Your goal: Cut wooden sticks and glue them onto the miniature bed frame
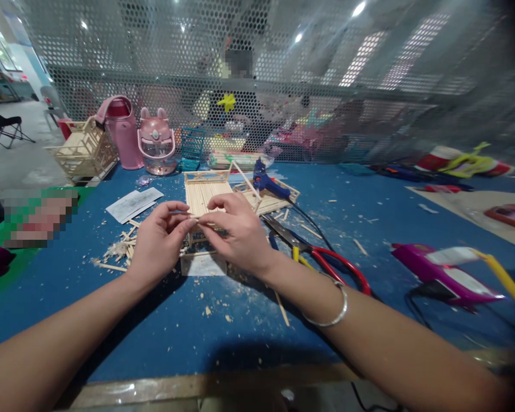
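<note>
My left hand [161, 237] and my right hand [238, 232] meet at the front of a small model made of thin wooden sticks [208, 197]. Thumb and fingertips of both hands are pinched close together there. What sits between them is too small to make out, perhaps the end of a thin stick. Behind my right hand, a second flat stick panel [278, 200] lies with a blue glue gun [268, 183] resting on it. Red-handled pliers [321, 254] lie to the right of my right wrist. A white paper slip [203, 265] is partly under the model.
Stick scraps [120, 252] and paper slips [133, 205] lie on the left of the blue table [163, 337]. A pink bottle [124, 134], a clear jug [157, 146] and a stick-built model [83, 149] stand at the back left. A purple tool [446, 274] lies right. Perforated metal mesh [283, 86] rises behind.
</note>
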A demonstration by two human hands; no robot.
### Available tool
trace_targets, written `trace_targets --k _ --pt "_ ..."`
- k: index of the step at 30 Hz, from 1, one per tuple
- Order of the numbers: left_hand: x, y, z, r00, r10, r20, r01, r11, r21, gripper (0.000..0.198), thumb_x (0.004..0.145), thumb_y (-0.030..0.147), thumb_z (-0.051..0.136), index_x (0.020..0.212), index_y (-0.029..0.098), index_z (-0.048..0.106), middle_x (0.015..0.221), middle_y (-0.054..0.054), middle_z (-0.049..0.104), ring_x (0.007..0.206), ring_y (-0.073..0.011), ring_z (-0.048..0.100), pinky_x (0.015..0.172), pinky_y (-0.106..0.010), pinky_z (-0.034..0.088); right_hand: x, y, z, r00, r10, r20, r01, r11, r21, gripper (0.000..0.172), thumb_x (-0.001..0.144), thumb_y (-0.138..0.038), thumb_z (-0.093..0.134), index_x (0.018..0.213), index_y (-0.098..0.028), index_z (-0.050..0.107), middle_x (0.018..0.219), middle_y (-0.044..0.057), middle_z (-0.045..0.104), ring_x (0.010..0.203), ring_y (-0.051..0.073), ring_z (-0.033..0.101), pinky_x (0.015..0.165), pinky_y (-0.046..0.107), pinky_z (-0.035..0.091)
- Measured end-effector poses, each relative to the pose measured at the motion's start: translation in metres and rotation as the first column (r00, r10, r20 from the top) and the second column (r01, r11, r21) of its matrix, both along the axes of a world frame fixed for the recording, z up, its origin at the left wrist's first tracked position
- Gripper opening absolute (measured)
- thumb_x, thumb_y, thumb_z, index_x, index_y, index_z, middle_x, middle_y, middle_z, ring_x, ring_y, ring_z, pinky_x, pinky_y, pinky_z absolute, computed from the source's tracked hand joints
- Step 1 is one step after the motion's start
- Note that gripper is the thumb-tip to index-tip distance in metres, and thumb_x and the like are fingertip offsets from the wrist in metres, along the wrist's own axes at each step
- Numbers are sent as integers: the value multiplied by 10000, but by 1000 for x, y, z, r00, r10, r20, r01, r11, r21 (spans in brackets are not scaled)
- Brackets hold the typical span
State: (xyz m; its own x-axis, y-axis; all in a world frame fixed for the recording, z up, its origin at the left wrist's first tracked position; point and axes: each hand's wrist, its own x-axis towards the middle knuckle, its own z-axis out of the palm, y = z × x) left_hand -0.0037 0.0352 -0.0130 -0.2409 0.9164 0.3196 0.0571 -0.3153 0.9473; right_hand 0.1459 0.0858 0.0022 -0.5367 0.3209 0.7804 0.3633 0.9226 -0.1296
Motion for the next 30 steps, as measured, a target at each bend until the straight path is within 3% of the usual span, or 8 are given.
trace_targets --k 7,13,19,23,30 --pt "1 -1 3 1000 -6 -16 6 1000 5 256 721 187 657 942 169 529 736 -7 680 765 -149 673 717 -260 519 -6 -3 0 999 -26 -47 25 999 -26 109 776 -135 545 718 -121 636 801 84 597 801 178 514 742 311 408" --pt "3 -3 3 993 57 -103 -50 996 69 252 748 192 636 966 174 511 766 -14 677 776 -151 676 713 -263 529 -7 -5 0 998 -64 -19 62 993 -98 130 797 -161 513 706 -172 605 818 56 593 817 180 510 758 329 410" --pt "2 -2 1 960 150 -238 -127 986 107 242 762 236 635 933 199 469 734 6 651 677 -130 662 576 -219 485 -5 0 0 1000 -28 -8 27 998 -65 128 809 -169 515 715 -164 603 820 66 605 822 177 516 752 313 426" --pt "1 3 -1 977 116 -180 -94 987 128 267 745 254 655 920 202 461 741 11 648 688 -133 664 600 -228 494 -2 4 4 1000 16 12 -15 996 -93 64 790 -170 517 772 -178 578 830 54 618 831 175 534 777 322 422" --pt "-1 5 -1 990 55 -133 -38 991 129 267 732 221 666 932 199 491 780 1 653 711 -120 660 608 -204 502 2 5 5 1000 0 26 3 994 -105 264 684 -89 475 926 -166 545 896 56 629 850 181 555 789 307 430"
